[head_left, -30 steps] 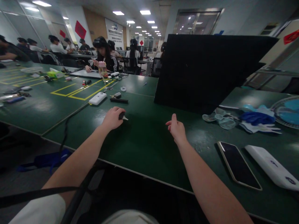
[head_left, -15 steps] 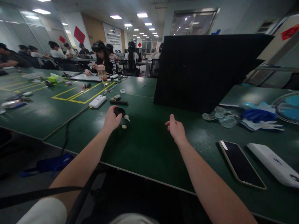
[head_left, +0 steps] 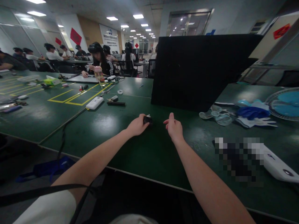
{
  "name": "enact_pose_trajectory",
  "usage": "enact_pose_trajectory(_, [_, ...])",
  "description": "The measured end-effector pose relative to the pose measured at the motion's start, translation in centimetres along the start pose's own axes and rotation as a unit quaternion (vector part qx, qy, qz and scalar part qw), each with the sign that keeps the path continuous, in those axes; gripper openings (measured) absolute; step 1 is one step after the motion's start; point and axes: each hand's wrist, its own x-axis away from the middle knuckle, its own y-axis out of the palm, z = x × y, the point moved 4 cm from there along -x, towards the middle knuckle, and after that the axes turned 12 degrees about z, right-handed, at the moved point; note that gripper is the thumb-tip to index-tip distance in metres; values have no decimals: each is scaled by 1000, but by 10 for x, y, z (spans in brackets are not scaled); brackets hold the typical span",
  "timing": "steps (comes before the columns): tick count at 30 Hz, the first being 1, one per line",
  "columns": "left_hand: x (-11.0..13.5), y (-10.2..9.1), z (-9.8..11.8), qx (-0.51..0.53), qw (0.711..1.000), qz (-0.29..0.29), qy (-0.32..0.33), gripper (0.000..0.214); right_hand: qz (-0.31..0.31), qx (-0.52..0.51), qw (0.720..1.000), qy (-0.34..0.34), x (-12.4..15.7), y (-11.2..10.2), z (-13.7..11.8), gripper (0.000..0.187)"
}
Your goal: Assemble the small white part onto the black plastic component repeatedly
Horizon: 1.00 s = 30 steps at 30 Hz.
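A long green bench [head_left: 140,158] stretches in front of a seated person, with a tall black panel [head_left: 198,71] standing on its far side. To the right, a round fan with blue blades [head_left: 288,97] lies by a pile of blue and white gloves [head_left: 252,112]. The person's right hand [head_left: 174,128] is half curled, thumb raised apart from the fingers, nothing visible in its grip. The left hand [head_left: 137,125] pinches a small black object [head_left: 148,120] between thumb and fingers, just beside the right hand, before the panel; whether it touches the bench I cannot tell. A tiny pale tip [head_left: 149,115] shows above it. The step in hand looks like a one-handed hold; moving on from here would call for a steady pinch.
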Motion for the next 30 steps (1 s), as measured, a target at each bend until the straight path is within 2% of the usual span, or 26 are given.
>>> enact_pose_trajectory(3, [10,20,42,27,996,-34,72,46,38,-24,999,-2,-5,-3,2,79])
enact_pose_trajectory(5, [15,30,60,39,994,-53,90,45,53,-36,998,-7,-8,-4,5,80])
enact_pose_trajectory(7, [17,34,69,50,992,-66,93,45,62,-38,997,-10,-11,-6,10,81])
enact_pose_trajectory(9, [18,31,70,70,992,-61,88,45,70,-28,997,-13,-14,-9,14,83])
enact_pose_trajectory(12, [18,14,53,110,992,-20,55,47,107,34,991,-74,-22,-16,11,81])
enact_pose_trajectory(14, [17,-1,33,128,991,20,22,48,108,115,977,-142,-35,-13,3,68])
enact_pose_trajectory(15, [17,-8,21,135,990,43,8,48,94,160,968,-167,-43,-8,0,61])
enact_pose_trajectory(16, [16,-15,9,139,988,71,-5,47,48,204,962,-176,-53,0,-1,60])
enact_pose_trajectory(19, [11,-34,-26,140,974,169,-48,45,-58,305,936,-164,-84,26,1,62])
enact_pose_trajectory(22, [5,-49,-49,147,952,248,-98,45,-109,349,916,-167,-102,43,7,42])
enact_pose_trajectory(24, [1,-53,-54,158,946,257,-114,47,-118,354,912,-168,-102,46,11,31])
enact_pose_trajectory(26, [0,-52,-52,155,952,240,-113,48,-118,346,914,-176,-92,43,11,23])
enact_pose_trajectory(30, [7,-43,-42,109,974,176,-97,52,-102,272,937,-195,-45,36,-3,14])
